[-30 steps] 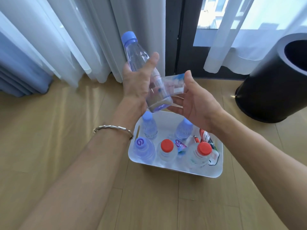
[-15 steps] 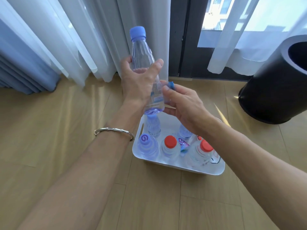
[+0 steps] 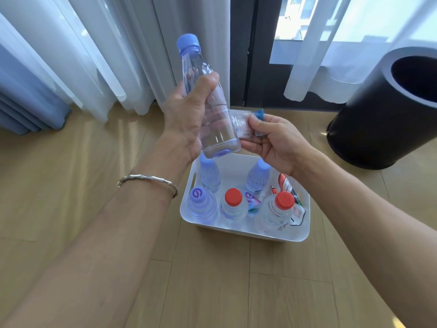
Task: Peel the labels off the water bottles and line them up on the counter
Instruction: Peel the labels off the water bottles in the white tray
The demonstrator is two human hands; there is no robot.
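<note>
Left hand grip clamped round blue-capped bottle — near upright; right hand pinches label — pull runs rightward.

Clear glossy plastic bottle, matt wood floor

Single head-worn view, wide-angle, looking forward and steeply down from above the person's outstretched forearms. The left hand and right hand sit close to the lens at mid-frame; a white bin on the wooden floor lies just beyond and below them. The upper frame reaches curtains and a glass door, probably a balcony door. A black cylinder bows at the right edge, showing lens distortion.
</note>
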